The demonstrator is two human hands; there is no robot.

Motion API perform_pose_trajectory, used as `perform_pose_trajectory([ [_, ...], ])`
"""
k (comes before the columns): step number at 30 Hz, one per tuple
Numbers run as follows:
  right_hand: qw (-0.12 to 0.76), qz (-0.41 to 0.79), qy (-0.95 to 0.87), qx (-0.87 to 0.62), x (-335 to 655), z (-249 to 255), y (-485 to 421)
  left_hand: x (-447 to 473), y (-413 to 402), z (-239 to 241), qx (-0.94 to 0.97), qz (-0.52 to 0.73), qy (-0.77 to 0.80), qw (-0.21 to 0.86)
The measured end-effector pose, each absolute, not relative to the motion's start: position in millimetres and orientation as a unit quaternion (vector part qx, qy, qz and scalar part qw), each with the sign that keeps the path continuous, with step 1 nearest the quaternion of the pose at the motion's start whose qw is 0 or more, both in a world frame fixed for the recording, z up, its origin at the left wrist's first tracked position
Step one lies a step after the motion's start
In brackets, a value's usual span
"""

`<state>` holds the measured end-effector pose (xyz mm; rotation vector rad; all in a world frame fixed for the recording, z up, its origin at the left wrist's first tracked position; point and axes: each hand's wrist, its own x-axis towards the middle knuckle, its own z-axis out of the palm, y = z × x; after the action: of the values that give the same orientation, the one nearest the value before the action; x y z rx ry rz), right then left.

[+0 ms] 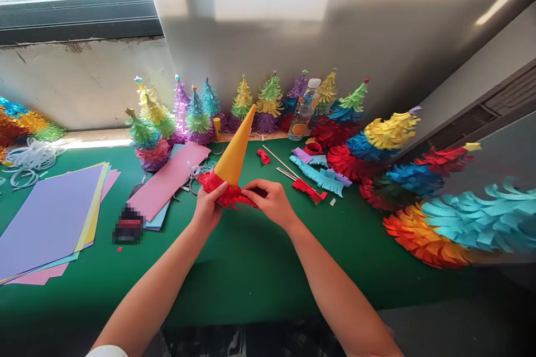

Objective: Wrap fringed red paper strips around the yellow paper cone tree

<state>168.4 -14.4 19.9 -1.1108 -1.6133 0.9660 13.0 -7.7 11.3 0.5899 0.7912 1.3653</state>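
Observation:
Above the middle of the green table, my left hand (pixel 210 204) grips the base of a yellow paper cone (pixel 235 155), thumb on the near side. The cone tilts with its point up and to the right. Around its lower edge runs a red fringed paper strip (pixel 228 196). My right hand (pixel 270 199) pinches the loose right end of that strip between thumb and fingers, just beside the cone. Both hands are closed. The far side of the cone and some left fingertips are hidden.
Paper trees (pixel 269 101) line the wall and right side. A bottle (pixel 302 114) stands among them. Fringed blue strips (pixel 320 174), red scraps (pixel 309 191) and thin sticks (pixel 278 160) lie right. Left are coloured sheets (pixel 50 217), a pink strip (pixel 170 178) and a blurred dark object (pixel 129 226).

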Motion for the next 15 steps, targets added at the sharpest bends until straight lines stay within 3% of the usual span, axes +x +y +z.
perform_pose_trajectory([
  [15, 0.461, 0.499, -0.66, -0.321, 177.8, 14.6, -4.0, 7.5, -10.6, 19.1, 0.245, 0.484, 0.323, 0.775],
])
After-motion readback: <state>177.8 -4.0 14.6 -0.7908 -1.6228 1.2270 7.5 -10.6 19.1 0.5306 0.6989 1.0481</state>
